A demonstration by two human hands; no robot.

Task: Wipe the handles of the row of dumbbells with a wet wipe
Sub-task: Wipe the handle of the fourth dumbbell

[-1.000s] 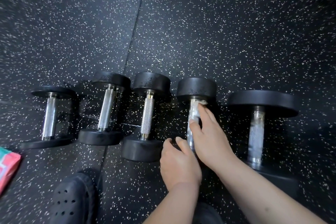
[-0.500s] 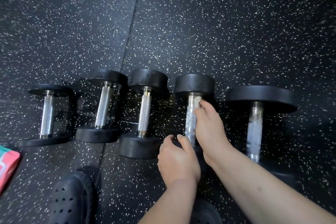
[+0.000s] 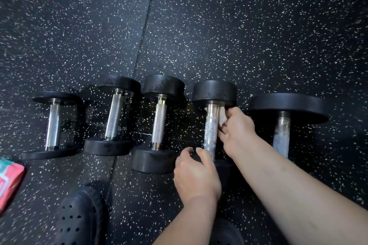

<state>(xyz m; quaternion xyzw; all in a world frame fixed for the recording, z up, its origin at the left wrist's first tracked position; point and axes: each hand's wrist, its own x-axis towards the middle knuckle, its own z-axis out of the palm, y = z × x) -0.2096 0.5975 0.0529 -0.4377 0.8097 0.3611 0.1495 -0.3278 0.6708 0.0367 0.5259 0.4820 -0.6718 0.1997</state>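
Mid-wipe, centre right of the frame: the right hand pinches the wet wipe against the handle of the fourth dumbbell, near its far head. The left hand grips its near head. Next, probably a stroke back along the handle.

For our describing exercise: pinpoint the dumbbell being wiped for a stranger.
Five dumbbells lie in a row on the speckled floor. Take the fourth dumbbell from the left, beside the largest. Only it is held: left hand at the near end, right hand holding a white wipe against its handle.
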